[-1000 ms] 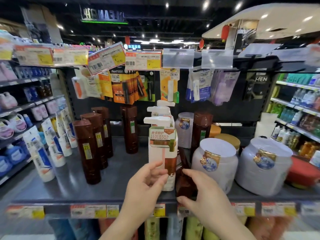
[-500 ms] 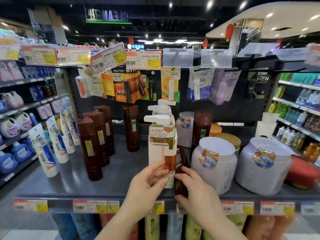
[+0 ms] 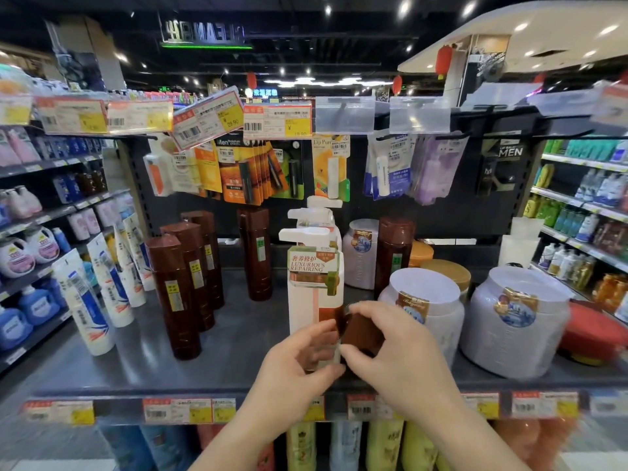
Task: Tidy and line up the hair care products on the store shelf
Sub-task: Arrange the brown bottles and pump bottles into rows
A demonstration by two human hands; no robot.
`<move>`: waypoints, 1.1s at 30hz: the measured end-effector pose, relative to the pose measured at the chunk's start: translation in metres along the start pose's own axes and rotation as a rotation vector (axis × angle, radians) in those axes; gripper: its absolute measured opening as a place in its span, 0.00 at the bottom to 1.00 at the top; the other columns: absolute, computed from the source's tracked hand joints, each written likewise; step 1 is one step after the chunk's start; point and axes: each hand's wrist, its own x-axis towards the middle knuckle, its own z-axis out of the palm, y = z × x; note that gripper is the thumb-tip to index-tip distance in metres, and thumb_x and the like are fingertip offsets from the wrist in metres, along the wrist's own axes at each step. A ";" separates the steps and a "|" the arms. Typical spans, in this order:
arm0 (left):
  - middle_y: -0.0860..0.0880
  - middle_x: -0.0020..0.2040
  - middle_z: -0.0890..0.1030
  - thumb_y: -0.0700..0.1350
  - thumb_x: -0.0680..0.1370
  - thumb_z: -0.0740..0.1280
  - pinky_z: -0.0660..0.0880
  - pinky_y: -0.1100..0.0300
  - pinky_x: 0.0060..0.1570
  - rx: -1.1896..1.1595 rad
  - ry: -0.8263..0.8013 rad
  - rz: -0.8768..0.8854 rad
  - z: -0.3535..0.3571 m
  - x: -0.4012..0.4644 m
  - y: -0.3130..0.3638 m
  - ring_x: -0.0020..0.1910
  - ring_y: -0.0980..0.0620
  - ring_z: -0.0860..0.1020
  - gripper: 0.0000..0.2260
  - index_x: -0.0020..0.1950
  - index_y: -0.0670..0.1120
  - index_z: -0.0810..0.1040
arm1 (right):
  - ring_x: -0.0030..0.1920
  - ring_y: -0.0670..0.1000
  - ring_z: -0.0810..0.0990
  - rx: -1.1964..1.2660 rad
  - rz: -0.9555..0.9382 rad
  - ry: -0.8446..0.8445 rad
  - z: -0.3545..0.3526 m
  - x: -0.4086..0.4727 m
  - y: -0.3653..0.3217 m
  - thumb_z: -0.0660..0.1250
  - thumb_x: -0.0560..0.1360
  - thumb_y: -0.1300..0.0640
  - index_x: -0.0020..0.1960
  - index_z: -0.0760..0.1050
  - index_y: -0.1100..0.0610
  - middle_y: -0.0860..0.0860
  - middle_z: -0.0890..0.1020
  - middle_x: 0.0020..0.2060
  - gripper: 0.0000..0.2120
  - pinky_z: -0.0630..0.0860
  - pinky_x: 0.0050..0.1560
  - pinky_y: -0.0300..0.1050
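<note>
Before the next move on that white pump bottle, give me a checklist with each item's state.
1. Left hand on the pump bottle: ok, fingers at its lower front.
2. Right hand grips the small brown pack: ok.
3. Pump bottle upright: ok.
4. Label faces front: ok.
5. Space to its left on the shelf: ok.
6. Pack fixed to the bottle: cannot tell.

Left of my hands I count four tall brown bottles (image 3: pixel 173 294) and three white tubes (image 3: pixel 85 300), just beyond my fingers three white pump bottles (image 3: pixel 314 287), and to the right one more brown bottle (image 3: pixel 394 256), three pale tubs (image 3: pixel 516 321) and two gold-lidded jars (image 3: pixel 447 271).
</note>
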 end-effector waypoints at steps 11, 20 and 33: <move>0.62 0.55 0.82 0.54 0.63 0.77 0.78 0.60 0.56 0.071 0.022 0.041 -0.012 0.007 0.011 0.55 0.58 0.81 0.27 0.58 0.71 0.75 | 0.43 0.27 0.72 0.047 -0.011 -0.019 -0.057 0.063 -0.028 0.73 0.65 0.39 0.45 0.71 0.35 0.29 0.73 0.37 0.13 0.69 0.36 0.23; 0.53 0.56 0.84 0.49 0.64 0.80 0.77 0.64 0.53 -0.004 -0.038 0.065 -0.029 0.006 0.024 0.55 0.54 0.82 0.28 0.63 0.56 0.78 | 0.31 0.41 0.81 0.301 -0.043 -0.095 -0.076 0.085 -0.062 0.72 0.64 0.38 0.45 0.82 0.45 0.42 0.83 0.34 0.14 0.73 0.27 0.33; 0.56 0.56 0.83 0.51 0.71 0.74 0.77 0.65 0.51 -0.007 0.089 0.013 -0.107 0.008 0.026 0.57 0.57 0.80 0.17 0.56 0.65 0.74 | 0.47 0.37 0.74 0.133 -0.267 -0.281 -0.006 0.132 -0.123 0.70 0.66 0.35 0.63 0.73 0.44 0.35 0.75 0.47 0.28 0.71 0.42 0.31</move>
